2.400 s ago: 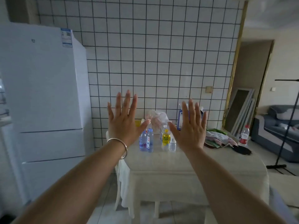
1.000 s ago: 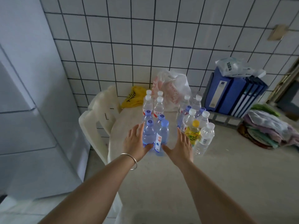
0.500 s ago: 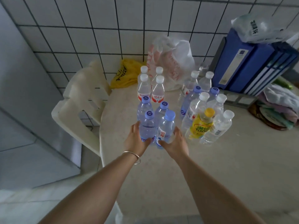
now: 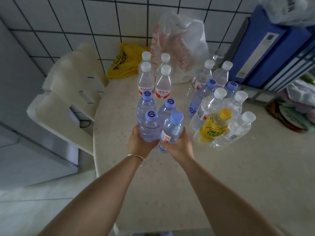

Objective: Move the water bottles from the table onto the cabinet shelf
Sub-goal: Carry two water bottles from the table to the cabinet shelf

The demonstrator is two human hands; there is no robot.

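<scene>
Many water bottles stand on the cream table (image 4: 221,176) near the tiled wall. My left hand (image 4: 139,144) is wrapped around a clear bottle with a purple logo cap (image 4: 150,126). My right hand (image 4: 179,146) grips the neighbouring blue-capped bottle with a red-and-white label (image 4: 172,128). The two held bottles touch each other at the front of the left cluster. Behind them stand two more purple-capped bottles (image 4: 147,104) and several white-capped, red-labelled bottles (image 4: 162,84). A second cluster with a yellow drink bottle (image 4: 213,128) stands to the right. No cabinet shelf is in view.
A white plastic chair (image 4: 68,99) is tucked against the table's left side, beside a white fridge (image 4: 25,150). At the wall lie a yellow bag (image 4: 126,60) and a white plastic bag (image 4: 180,48). Blue binders (image 4: 265,48) and folded cloths (image 4: 300,106) fill the right.
I came up to the table with both hands open and raised, lowered them to the front two bottles, and closed each hand around one bottle.
</scene>
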